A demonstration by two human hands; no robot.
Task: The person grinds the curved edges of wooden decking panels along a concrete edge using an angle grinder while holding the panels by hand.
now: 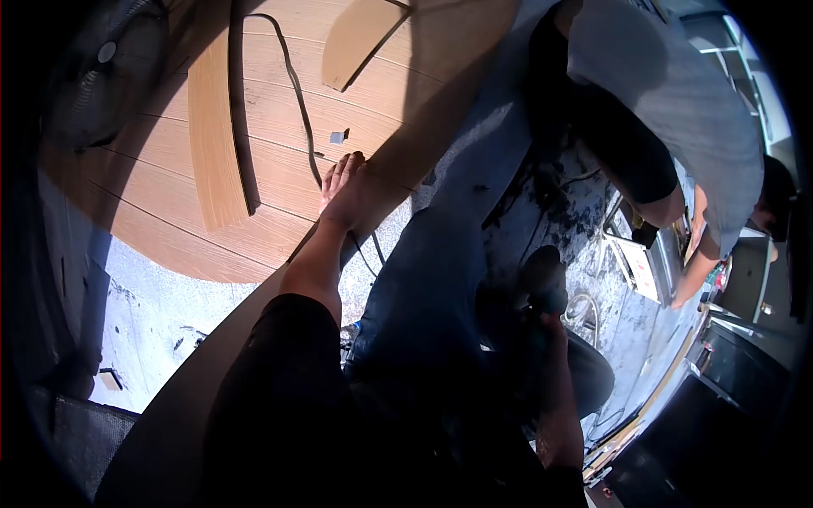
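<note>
My left hand point(343, 186) lies flat on the wood-grain decking point(279, 169), fingers stretched out and nothing in them. Just past its fingertips are a black cable point(298, 93) and a small grey square piece point(340, 136). In deep shadow by my knee, my right hand point(552, 328) is closed around a dark drill-like tool point(542, 284); its exact kind is hard to make out. A long loose plank point(212, 127) and a curved offcut point(360, 42) rest on the decking beyond my left hand.
A fan point(106, 68) stands at the upper left. On the right a co-worker in a grey shirt point(677, 93) bends down, one hand point(682, 292) near an open case point(639, 262). A coiled pale hose or cable point(583, 311) lies on the stained floor point(550, 212).
</note>
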